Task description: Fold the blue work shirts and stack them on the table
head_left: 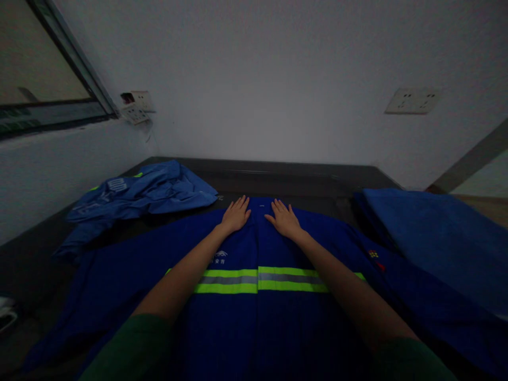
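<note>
A dark blue work jacket [226, 328] lies spread out front side up, its sleeves stretched to both sides. Yellow-green and grey reflective bands cross its chest, and a white print shows on the left half. My left hand [237, 214] rests flat near the collar, left of the front seam, with fingers extended. On the other side of that seam, my right hand [283, 218] also lies flat on the cloth, thumb pointing inward. Neither hand grips anything. My forearms cover parts of the bands.
A crumpled lighter blue garment [159, 185] lies at the back left on the dark surface [309, 182]. Folded blue cloth [432, 233] sits at the right. Behind stands a white wall with a socket plate [413, 101]; another socket [135, 112] is near the window [51, 58].
</note>
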### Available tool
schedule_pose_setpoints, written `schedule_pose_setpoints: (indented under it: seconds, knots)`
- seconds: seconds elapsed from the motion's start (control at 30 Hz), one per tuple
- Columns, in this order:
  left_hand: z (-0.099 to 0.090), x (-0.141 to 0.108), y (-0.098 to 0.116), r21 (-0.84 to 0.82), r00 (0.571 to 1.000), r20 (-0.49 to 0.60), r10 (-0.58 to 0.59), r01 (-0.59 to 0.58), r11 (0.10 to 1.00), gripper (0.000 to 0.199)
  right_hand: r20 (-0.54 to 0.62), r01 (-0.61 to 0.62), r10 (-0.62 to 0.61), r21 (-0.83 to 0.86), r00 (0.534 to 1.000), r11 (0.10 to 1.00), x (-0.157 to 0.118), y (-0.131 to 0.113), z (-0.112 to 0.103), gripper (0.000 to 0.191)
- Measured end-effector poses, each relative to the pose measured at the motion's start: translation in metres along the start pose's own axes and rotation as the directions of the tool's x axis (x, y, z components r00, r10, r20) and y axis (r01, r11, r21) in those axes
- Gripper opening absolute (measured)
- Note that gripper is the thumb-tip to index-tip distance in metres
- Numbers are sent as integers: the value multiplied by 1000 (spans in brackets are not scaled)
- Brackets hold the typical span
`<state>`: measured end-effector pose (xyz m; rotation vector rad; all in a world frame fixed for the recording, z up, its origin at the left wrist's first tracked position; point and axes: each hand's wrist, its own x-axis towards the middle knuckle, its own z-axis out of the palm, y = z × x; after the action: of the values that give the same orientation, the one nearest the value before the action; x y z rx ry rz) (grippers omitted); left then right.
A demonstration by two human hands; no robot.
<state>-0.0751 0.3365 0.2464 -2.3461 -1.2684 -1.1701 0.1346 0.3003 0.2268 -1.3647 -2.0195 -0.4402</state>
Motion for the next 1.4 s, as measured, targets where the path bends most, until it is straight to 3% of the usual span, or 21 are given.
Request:
schedule_pose_setpoints:
  seconds: [0.13, 0.27, 0.33, 0.47, 0.67, 0.97, 1.3, 1.4]
  knots:
    - [-1, 5, 3, -39, 998, -22, -62, 61, 997, 52, 18, -22, 22, 3, 1000, 1000, 6, -2, -6, 62]
    - [-17, 13, -9, -119, 985, -149, -91, 74, 990, 43, -196, 43, -36, 33, 980, 999, 24, -15, -19, 44]
    - [-29, 15, -18, -94, 974, -181, -134, 118, 989, 33, -230, 85, -56, 117, 972, 990, 41, -24, -23, 34]
    - [-46, 12, -33, -48, 977, -121, -173, 169, 984, 15, -167, 48, -8, 236, 986, 971, 78, -42, -16, 29]
    - [-51, 10, -35, -27, 984, -20, -177, 177, 984, 4, -158, -9, 57, 285, 986, 959, 110, -49, 10, 20]
    - [-57, 9, -31, 30, 968, -31, -250, 251, 968, 16, -157, -111, 184, 390, 970, 914, 120, -49, 23, 16]
    - [-60, 10, -30, 89, 954, 7, -300, 299, 950, 15, -232, -77, 173, 370, 957, 926, 103, -65, 2, 15]
    - [-58, 11, -28, 105, 958, -21, -286, 287, 952, 19, -114, -140, 211, 443, 971, 885, 104, -76, 1, 12]
